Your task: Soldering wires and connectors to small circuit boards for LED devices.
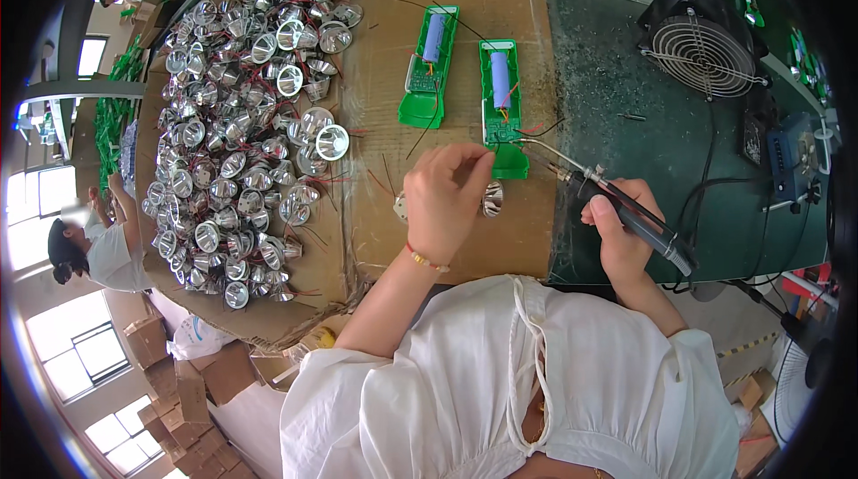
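Head cam: right hand (623, 245) grips a soldering iron (651, 233), left hand (444, 193) pinches together, can't tell on what, near the right green casing (509, 160).

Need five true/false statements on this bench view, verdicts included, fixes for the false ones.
1. The right hand holds a black-handled tool with a thin metal tip. True.
2. The silver reflector cups are heaped right of the two green housings. False: they are heaped to the left.
3. Each of these two housings carries a blue cell. True.
4. The beaded bracelet is on the right wrist. False: it is on the left.
5. The fingers of the left hand are near the lower end of the right-hand housing. True.
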`<state>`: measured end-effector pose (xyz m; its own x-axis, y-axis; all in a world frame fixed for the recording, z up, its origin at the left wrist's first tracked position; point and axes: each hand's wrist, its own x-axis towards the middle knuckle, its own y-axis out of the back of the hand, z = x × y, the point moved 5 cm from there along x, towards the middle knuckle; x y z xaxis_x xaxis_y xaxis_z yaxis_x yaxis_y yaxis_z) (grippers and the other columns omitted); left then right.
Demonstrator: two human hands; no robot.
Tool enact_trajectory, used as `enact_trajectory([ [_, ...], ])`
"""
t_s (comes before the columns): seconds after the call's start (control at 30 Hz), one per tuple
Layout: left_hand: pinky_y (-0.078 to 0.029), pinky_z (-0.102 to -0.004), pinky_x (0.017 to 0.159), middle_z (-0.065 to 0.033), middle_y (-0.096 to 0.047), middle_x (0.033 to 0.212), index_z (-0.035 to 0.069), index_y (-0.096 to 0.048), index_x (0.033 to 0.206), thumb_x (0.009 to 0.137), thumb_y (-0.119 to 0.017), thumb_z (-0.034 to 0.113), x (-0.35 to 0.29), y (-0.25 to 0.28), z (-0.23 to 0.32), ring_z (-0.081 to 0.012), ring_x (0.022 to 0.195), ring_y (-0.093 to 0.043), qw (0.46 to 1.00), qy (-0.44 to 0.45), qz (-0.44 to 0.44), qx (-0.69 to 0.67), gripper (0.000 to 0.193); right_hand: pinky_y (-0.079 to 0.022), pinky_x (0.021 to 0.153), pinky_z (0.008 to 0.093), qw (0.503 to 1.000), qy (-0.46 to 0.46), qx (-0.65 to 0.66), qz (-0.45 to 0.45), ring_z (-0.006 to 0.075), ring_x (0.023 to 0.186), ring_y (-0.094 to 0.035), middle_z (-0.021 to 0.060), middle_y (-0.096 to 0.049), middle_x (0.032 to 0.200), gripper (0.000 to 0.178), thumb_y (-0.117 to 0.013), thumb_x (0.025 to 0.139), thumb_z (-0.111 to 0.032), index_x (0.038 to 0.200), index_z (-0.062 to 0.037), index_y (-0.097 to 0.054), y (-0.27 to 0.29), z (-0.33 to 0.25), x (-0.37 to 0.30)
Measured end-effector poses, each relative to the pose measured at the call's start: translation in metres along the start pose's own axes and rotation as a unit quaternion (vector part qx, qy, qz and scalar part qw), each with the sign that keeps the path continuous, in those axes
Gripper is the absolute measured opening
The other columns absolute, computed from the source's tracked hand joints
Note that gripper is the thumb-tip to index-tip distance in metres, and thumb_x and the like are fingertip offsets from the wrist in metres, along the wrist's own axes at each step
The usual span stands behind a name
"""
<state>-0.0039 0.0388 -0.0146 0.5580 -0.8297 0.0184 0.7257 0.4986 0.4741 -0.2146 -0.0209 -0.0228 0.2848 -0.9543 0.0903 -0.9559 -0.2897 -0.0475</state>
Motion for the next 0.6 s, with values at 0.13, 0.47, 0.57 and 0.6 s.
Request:
enact_trajectory([
  [0.13, -0.043, -0.0332, 0.057, -0.007, -0.057, 0.065, 0.004, -0.064, 0.075, 0.075, -0.067, 0.01, 0.009, -0.008, 0.008, -0.0211, 0.061, -0.055, 0.99, -0.111, 0.018, 0.079, 0.006, -0.045, 0.053, 0.0201, 0.999, 0.017, -0.037, -0.01, 0.0083, 0.06, -0.057, 0.0067, -0.062, 0.069, 0.018, -0.066, 0.08, -0.009, 0.087, 0.0031, -0.055, -0.001, 0.003, 0.002],
  [0.47, -0.043, -0.037, 0.059, -0.0082, -0.057, 0.073, 0.005, -0.06, 0.078, 0.077, -0.065, 0.012, 0.009, -0.012, 0.005, -0.0274, 0.068, -0.054, 0.989, -0.089, 0.019, 0.12, 0.009, -0.048, 0.056, 0.0237, 0.998, 0.008, -0.058, -0.027, 0.0112, 0.059, -0.056, 0.009, -0.058, 0.07, 0.017, -0.062, 0.082, -0.009, 0.085, 0.0027, -0.05, -0.007, 0.005, 0.008],
  [0.57, -0.042, -0.0373, 0.059, -0.0081, -0.056, 0.073, 0.006, -0.058, 0.078, 0.078, -0.065, 0.013, 0.01, -0.011, 0.004, -0.0275, 0.067, -0.054, 0.983, -0.114, 0.031, 0.144, 0.01, -0.048, 0.056, 0.0238, 0.998, 0.012, -0.054, -0.027, 0.0113, 0.059, -0.056, 0.0093, -0.059, 0.07, 0.018, -0.063, 0.082, -0.01, 0.085, 0.0029, -0.051, -0.007, 0.005, 0.009],
  [0.6, -0.042, -0.0373, 0.059, -0.0081, -0.056, 0.073, 0.006, -0.058, 0.078, 0.078, -0.065, 0.013, 0.01, -0.011, 0.005, -0.0275, 0.067, -0.054, 0.983, -0.113, 0.031, 0.144, 0.01, -0.049, 0.056, 0.0238, 0.998, 0.012, -0.06, -0.03, 0.0115, 0.059, -0.057, 0.0094, -0.059, 0.07, 0.018, -0.063, 0.081, -0.01, 0.085, 0.003, -0.051, -0.008, 0.005, 0.009],
])
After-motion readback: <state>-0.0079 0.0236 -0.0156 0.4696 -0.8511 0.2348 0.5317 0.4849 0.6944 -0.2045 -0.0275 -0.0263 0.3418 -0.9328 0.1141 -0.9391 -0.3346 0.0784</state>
